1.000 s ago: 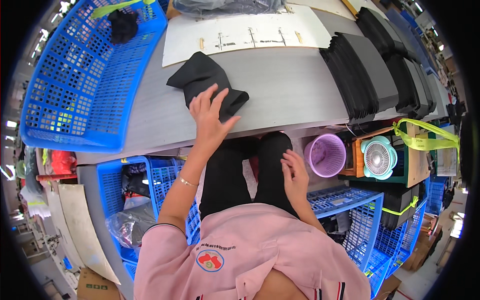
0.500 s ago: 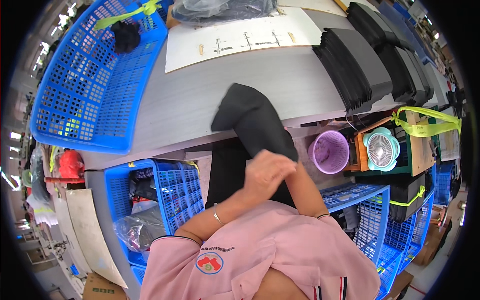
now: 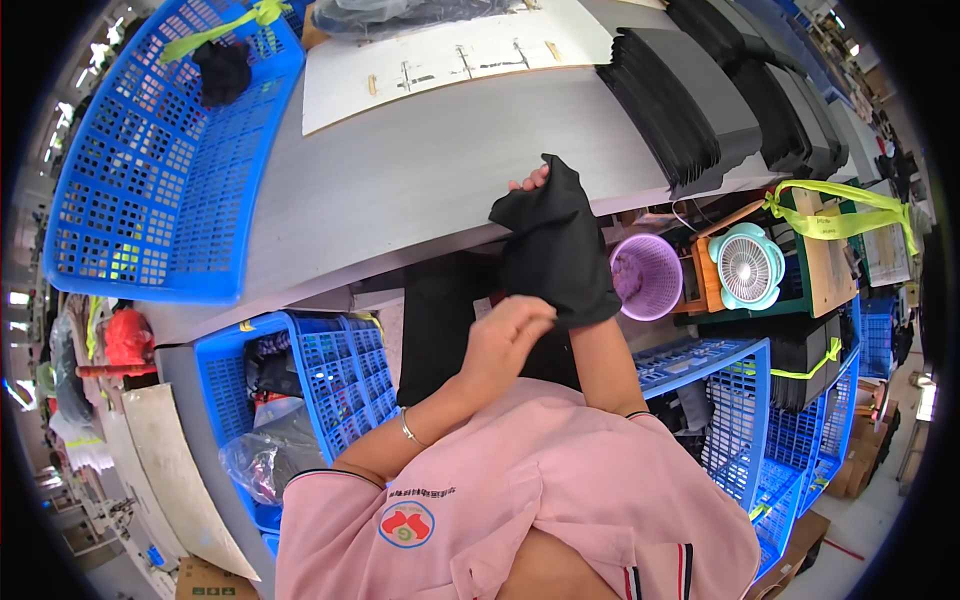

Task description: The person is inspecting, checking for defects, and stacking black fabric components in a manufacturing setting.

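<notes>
A tube-like black fabric piece [image 3: 560, 235] covers my right forearm and most of my right hand [image 3: 530, 180]. Only the fingertips of that hand show, curled at the fabric's far end against its edge. At the near end, my left hand [image 3: 508, 335] pinches the fabric's edge beside my right forearm. The cloth is wrinkled and hangs over the front edge of the grey table [image 3: 380, 190]. Most of my right palm is hidden inside it.
Stacks of black pieces [image 3: 690, 100] stand at the table's right. A blue basket [image 3: 165, 190] sits at the left, a white board [image 3: 450, 65] at the back. Below are a purple basket [image 3: 648, 275], a small fan [image 3: 747, 268] and blue crates [image 3: 345, 370].
The fabric's far end, which flopped to the left, is drawn back, and my right fingertips now show there. My left hand has moved slightly down and left. The whole view has shifted a little.
</notes>
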A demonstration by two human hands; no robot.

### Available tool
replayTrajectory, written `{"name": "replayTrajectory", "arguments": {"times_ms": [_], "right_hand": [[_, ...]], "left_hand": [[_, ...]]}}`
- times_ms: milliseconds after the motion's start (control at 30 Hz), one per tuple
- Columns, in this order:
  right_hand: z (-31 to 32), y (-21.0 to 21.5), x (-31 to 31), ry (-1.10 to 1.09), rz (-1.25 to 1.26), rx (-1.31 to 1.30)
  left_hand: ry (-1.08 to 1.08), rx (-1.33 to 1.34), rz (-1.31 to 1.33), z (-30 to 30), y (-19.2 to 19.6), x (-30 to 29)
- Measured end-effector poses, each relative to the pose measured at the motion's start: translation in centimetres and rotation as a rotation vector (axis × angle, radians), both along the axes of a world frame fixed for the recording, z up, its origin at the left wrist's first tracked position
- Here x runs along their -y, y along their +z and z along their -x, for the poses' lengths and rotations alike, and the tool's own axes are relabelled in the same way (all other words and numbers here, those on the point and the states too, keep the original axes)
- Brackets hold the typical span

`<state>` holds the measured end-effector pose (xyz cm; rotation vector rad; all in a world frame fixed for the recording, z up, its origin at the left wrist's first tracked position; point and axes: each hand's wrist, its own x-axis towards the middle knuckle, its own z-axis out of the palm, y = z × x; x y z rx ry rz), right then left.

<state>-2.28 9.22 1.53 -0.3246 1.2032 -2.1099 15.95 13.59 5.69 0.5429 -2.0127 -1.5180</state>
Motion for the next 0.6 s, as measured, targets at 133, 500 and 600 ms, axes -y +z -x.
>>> {"name": "replayTrajectory", "arguments": {"times_ms": [133,500,600], "right_hand": [[-3.7,0.4,-1.5,-0.036,-0.321,-0.48],[-9.8,2.8,-12.9,0.616,-0.197,-0.753],[-8.6,2.4,-15.5,0.654,-0.251,-0.018]], "left_hand": [[0.343,-0.074,-0.444,2.5,-0.4,4.5],[0.724,-0.132,-0.262,5.3,-2.7,18.2],[0.587,-0.413,-0.268,3.8,-2.3,18.8]]}}
